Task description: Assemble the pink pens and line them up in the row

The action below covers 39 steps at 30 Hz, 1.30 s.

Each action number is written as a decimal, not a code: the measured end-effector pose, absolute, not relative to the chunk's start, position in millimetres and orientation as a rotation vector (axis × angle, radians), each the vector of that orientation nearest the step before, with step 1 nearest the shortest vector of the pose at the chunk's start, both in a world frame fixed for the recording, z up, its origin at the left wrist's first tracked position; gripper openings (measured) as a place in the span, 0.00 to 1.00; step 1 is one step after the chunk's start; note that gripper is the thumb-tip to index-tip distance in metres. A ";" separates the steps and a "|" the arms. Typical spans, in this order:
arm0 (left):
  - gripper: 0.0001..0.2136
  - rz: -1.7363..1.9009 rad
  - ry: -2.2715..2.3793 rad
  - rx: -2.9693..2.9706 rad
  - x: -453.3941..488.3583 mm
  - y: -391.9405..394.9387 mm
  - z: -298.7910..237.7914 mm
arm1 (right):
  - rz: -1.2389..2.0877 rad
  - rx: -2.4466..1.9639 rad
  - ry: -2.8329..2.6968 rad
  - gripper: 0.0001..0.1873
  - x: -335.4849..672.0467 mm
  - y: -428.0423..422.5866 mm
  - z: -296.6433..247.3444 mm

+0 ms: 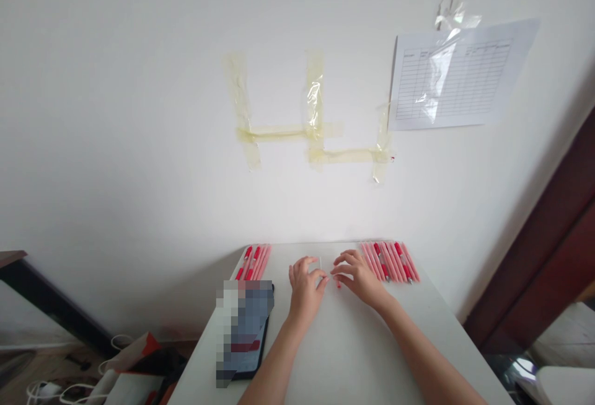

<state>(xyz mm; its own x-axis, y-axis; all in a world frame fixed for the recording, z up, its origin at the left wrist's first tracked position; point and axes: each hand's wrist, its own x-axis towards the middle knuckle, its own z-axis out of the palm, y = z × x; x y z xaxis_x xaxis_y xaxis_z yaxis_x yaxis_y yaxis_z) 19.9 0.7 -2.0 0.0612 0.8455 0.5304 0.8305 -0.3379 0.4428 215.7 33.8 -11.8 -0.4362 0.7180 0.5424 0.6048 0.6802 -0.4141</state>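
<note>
Both my hands rest on the white table (pixel 353 343) near its far edge. My left hand (pixel 305 287) has its fingers curled in a pinch on a thin clear part (pixel 320 263), too small to name. My right hand (pixel 357 276) pinches a small red piece (pixel 338 283) right next to the left fingertips. A row of pink and red pens (pixel 389 261) lies just right of my right hand. A smaller row of pink and red pens (pixel 253 261) lies at the table's far left.
A dark tablet (pixel 246 330) lies on the table's left side. A white wall with tape strips (pixel 316 138) and a printed sheet (pixel 458 76) stands behind. Cables and bags (pixel 116 368) sit on the floor at left; dark wooden furniture (pixel 548 262) stands at right.
</note>
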 end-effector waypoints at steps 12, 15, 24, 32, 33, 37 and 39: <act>0.04 0.888 2.068 2.164 20.3 -1.3 -6.4 | 0.094 -0.998 -2.132 0.05 230.3 41.1 -14.7; 0.02 0.857 2.117 2.164 19.6 -1.0 -5.3 | 0.042 -1.027 -2.135 0.04 236.3 43.1 -15.8; 0.07 0.871 2.235 2.244 18.1 -1.6 -6.6 | -0.010 -1.023 -2.140 0.05 238.4 46.7 -19.7; 0.07 1.065 2.247 2.194 15.1 0.5 -6.9 | -0.036 -1.019 -2.071 0.05 237.6 44.8 -15.2; 0.07 1.094 2.217 2.188 15.1 0.7 -7.0 | -0.046 -1.028 -2.050 0.05 237.3 44.6 -14.6; 0.07 1.180 2.077 2.178 15.4 2.6 -8.8 | -0.041 -1.025 -2.003 0.06 235.7 42.4 -10.5; 0.06 1.212 2.016 2.164 15.9 3.9 -10.5 | 0.007 -0.979 -2.032 0.06 234.1 40.0 -8.2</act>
<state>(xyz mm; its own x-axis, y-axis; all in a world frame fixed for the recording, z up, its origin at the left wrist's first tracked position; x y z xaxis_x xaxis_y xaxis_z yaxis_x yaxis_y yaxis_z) 15.9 3.9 -10.5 -0.0825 0.8327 0.5476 0.8741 -0.2035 0.4411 234.1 40.0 -8.2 -0.3252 0.6407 0.6955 0.6358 0.6926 -0.3407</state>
